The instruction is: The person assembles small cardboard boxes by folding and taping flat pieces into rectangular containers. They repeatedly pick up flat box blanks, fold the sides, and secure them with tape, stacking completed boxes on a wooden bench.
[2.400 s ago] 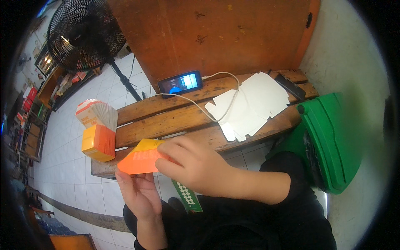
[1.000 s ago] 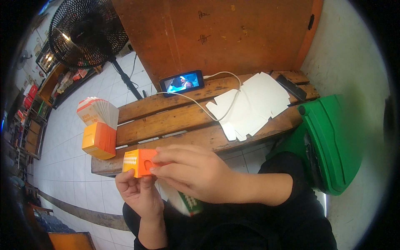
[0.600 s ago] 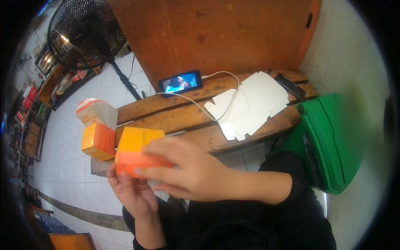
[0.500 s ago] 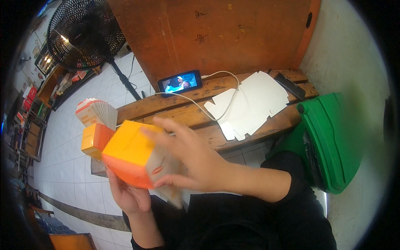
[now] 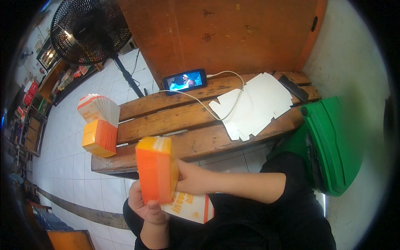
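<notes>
An orange and yellow paper carton (image 5: 155, 179) stands upright above my lap, its yellow top smeared by motion. My left hand (image 5: 149, 208) is closed around its lower left end, thumb in front. Against the carton's right side is my right hand (image 5: 188, 177), its fingers hidden behind the carton. Below both hands lies a cream panel (image 5: 189, 206) with yellow print and a red-orange edge; whether it is joined to the carton I cannot tell. A stack of orange and yellow folded cartons (image 5: 100, 138) sits on the bench's left end, beside fanned cream and orange cartons (image 5: 98, 108).
On the wooden slatted bench (image 5: 146, 125) are white flat cardboard blanks (image 5: 254, 106), a lit phone (image 5: 184, 81) with a white cable (image 5: 227, 112), and a dark bar-shaped object (image 5: 293, 88). A green bin (image 5: 333, 146) stands right, a black fan (image 5: 89, 31) far left.
The carton has turned upright and moved slightly right and down. My right hand has gone from its near side to behind its right side. The cream panel now shows below.
</notes>
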A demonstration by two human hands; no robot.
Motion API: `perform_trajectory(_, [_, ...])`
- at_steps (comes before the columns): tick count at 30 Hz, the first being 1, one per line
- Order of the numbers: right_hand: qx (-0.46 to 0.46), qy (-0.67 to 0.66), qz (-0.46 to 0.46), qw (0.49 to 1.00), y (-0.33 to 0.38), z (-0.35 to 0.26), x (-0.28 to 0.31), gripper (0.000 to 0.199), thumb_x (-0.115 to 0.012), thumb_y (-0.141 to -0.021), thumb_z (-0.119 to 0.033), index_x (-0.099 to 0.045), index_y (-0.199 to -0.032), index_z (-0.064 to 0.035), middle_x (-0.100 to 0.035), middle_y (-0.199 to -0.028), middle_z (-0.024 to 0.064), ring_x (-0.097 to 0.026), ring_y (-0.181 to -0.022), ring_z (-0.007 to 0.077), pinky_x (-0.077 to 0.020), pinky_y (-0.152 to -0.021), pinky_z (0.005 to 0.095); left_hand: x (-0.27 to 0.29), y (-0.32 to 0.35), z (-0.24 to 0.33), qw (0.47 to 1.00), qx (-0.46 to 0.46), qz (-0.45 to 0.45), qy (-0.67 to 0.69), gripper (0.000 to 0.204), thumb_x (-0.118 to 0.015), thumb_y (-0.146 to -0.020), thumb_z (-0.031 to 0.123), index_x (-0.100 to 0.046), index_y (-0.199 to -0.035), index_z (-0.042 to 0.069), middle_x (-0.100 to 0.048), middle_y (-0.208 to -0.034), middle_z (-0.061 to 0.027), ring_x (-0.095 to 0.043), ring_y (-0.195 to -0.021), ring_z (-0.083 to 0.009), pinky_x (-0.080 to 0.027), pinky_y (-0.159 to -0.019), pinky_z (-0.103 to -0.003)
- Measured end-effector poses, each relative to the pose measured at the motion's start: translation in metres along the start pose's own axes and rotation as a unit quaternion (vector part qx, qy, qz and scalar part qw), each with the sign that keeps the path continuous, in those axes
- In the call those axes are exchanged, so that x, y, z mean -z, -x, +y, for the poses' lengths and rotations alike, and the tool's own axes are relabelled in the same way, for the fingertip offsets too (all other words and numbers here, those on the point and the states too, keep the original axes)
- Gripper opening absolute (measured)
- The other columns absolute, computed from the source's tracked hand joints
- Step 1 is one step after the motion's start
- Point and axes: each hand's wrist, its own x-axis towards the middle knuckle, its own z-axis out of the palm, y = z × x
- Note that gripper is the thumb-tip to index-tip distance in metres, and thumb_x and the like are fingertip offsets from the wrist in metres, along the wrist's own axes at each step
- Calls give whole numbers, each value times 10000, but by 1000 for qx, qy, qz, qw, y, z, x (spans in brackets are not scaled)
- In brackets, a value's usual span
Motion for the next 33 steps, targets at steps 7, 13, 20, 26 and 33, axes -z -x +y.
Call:
perform_trajectory(7, [-159,-184,-156,957,11,-10,5,868,-780,-934,-419,-269,-1518,-30,-621,-1248,209,-712,-1069,281,-636,-666,346,41,-26,-6,988,-97,81,-88,548,-683,-986,504,-630,-1127,-23,-712,-1046,-137,-703,-909,-191,-586,-856,-318])
perform_trajectory(13, [-25,73,62,995,10,-13,25,702,-785,-922,-217,-333,-1415,-4,-619,-1228,207,-717,-1023,280,-621,-725,347,57,-58,-6,985,7,94,145,736,-391,-1055,650,-384,-1508,71,-539,-1464,-153,-551,-1378,-256,-504,-1109,-442])
perform_trajectory(20, [88,226,163,957,3,-3,31,618,-768,-894,-113,-407,-1385,-7,-608,-1198,202,-656,-1147,294,-544,-958,423,60,-69,-4,975,90,173,108,522,-404,-1114,441,-437,-1457,50,-554,-1443,-158,-603,-1302,-239,-542,-1054,-403])
perform_trajectory(26, [100,119,238,959,0,-7,30,540,-727,-922,-42,-442,-1381,-14,-613,-1196,159,-665,-1079,199,-551,-885,316,58,-66,-9,987,70,145,2,364,-601,-1058,123,-519,-1397,17,-603,-1367,-159,-641,-1212,-204,-554,-1014,-343])
perform_trajectory(33, [150,73,218,962,-2,-3,35,519,-693,-951,-17,-449,-1409,-19,-622,-1219,140,-661,-1058,171,-546,-880,293,47,-68,-6,987,121,100,26,395,-628,-1052,159,-537,-1407,12,-659,-1291,-124,-651,-1183,-179,-549,-991,-329])
